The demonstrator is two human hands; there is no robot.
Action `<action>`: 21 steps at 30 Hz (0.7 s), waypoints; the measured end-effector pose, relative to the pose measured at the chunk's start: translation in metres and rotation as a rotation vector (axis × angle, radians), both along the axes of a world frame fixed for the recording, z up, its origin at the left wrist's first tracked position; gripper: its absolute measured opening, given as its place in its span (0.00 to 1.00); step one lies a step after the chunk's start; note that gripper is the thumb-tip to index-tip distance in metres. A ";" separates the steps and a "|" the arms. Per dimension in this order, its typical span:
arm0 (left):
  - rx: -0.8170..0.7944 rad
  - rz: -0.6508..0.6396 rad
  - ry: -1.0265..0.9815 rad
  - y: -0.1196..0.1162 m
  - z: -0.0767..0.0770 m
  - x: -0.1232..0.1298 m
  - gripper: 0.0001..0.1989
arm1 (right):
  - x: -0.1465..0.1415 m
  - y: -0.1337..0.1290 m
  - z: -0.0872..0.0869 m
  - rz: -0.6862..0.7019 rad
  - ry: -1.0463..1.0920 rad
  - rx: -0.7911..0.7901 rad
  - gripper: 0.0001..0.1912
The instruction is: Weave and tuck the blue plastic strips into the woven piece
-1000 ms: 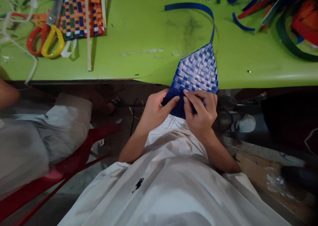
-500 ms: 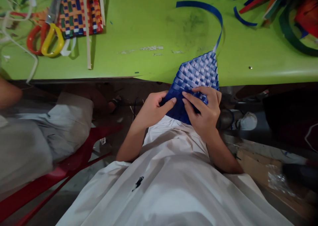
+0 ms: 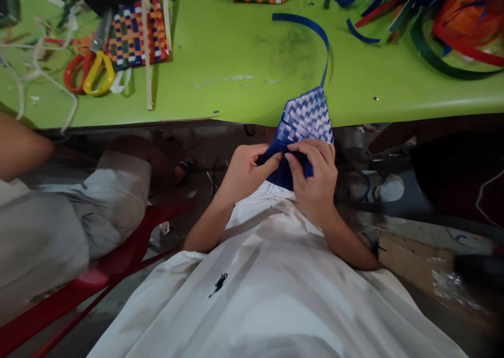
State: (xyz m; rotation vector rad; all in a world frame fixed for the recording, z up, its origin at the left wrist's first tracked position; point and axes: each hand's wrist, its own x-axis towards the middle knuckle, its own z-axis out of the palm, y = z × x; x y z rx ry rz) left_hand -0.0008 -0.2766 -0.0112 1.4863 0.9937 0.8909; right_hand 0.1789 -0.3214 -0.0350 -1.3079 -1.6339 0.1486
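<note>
A blue woven piece (image 3: pixel 306 117), made of flat plaited strips, leans between my lap and the table edge. Its upper part shines pale in the light, and a single long blue strip (image 3: pixel 321 35) curls from its top corner onto the table. My left hand (image 3: pixel 250 169) grips the left edge, thumb lying on the front face and fingers behind. On the right side, my right hand (image 3: pixel 315 177) is closed on the weave, thumb and fingertips pinching near the left thumb. What exactly lies between those fingertips is too small to make out.
On the green table (image 3: pixel 220 48) lie scissors (image 3: pixel 98 74) with red and yellow handles, beside a multicoloured woven piece (image 3: pixel 136 35) and a pale stick (image 3: pixel 148 80). Coloured strips (image 3: pixel 464 27) are heaped at the right. Another person sits at left on a red chair (image 3: pixel 98 274).
My right hand has shifted left, with its thumb and fingertips closer to my left thumb. The woven piece has tilted and its top corner sits further left. The view has turned slightly.
</note>
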 end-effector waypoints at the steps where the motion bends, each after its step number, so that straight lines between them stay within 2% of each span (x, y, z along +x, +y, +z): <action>1: 0.016 -0.009 0.002 0.001 0.001 0.001 0.20 | 0.000 0.001 0.001 0.001 0.010 -0.009 0.06; 10: 0.127 0.016 0.099 0.002 -0.002 0.003 0.24 | -0.003 0.004 0.001 -0.043 0.036 0.043 0.06; 14: 0.135 0.027 0.102 0.004 0.001 0.004 0.25 | -0.006 0.004 0.001 -0.117 0.021 0.001 0.06; 21: -0.054 -0.048 -0.058 0.007 0.002 0.002 0.20 | -0.006 0.007 0.003 -0.195 -0.019 0.009 0.08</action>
